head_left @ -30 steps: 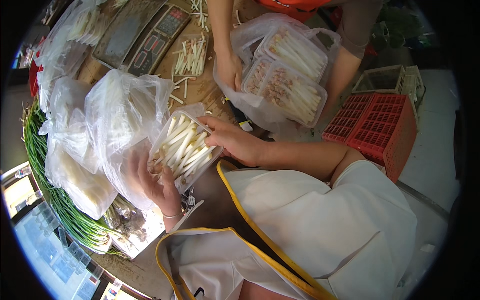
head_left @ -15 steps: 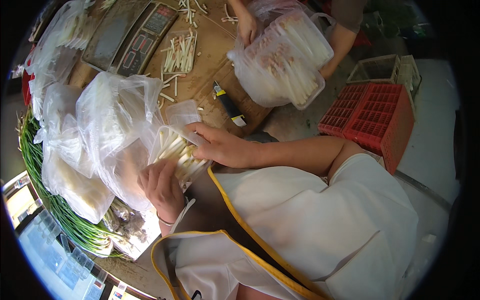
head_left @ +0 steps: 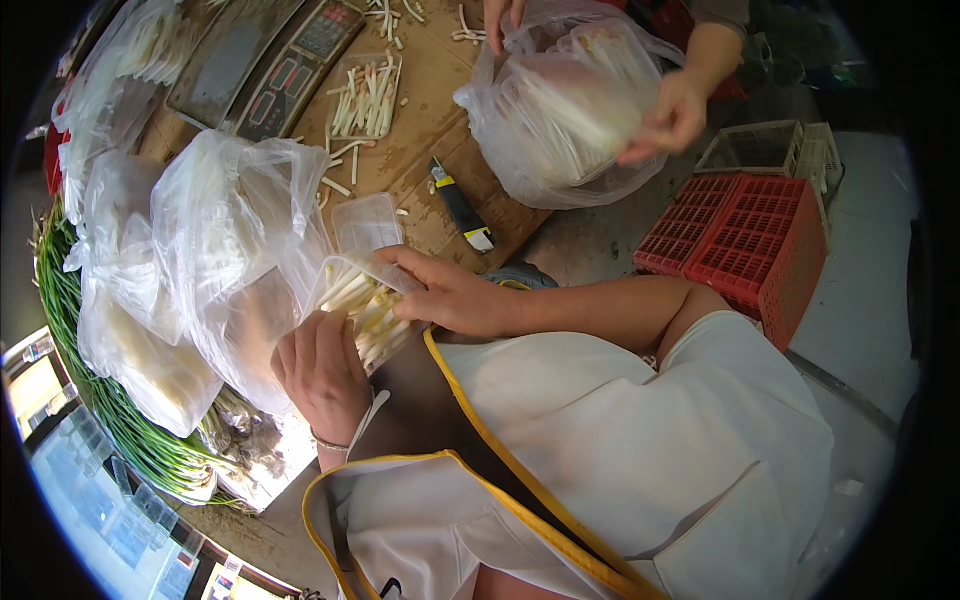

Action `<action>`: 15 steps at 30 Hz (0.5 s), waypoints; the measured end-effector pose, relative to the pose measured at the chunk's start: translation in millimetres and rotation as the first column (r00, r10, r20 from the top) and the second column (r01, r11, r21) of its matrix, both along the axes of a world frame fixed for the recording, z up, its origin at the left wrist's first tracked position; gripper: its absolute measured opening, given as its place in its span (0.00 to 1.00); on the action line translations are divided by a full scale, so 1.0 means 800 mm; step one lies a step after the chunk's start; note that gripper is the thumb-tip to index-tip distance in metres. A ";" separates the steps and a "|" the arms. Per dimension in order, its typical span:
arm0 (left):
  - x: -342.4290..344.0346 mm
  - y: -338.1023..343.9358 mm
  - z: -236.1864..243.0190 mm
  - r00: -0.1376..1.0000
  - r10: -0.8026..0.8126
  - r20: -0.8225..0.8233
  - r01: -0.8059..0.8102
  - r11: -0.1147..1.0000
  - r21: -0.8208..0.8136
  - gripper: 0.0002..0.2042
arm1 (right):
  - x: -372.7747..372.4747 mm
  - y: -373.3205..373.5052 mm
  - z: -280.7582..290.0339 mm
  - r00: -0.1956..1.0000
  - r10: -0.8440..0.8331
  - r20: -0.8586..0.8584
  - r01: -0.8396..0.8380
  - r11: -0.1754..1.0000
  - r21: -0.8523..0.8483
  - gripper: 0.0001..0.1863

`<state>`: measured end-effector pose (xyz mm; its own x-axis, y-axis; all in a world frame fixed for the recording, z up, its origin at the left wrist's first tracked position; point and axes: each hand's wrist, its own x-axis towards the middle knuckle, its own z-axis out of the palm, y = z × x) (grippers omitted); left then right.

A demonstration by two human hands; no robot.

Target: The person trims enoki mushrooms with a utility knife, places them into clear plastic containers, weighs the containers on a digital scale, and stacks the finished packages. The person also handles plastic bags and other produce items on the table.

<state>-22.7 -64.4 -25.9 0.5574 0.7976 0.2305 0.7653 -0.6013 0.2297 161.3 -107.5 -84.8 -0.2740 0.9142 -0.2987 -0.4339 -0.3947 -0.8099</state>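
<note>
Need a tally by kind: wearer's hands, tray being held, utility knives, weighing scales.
Wearer's hands, left hand and right hand: 2
Held tray of stems: 1
Utility knife: 1
Weighing scale: 1
Total: 5

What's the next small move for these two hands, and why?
I'd probably even out the white stalks with the left hand: they lie at differing angles, that hand is close beside them, and the right hand holds the clear tray by its edge.
</note>
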 end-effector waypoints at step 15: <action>0.012 0.033 0.016 0.982 -0.136 -0.128 0.125 0.988 -0.092 0.05 | 0.002 0.003 -0.014 0.998 -0.044 -0.043 0.044 0.999 -0.014 0.28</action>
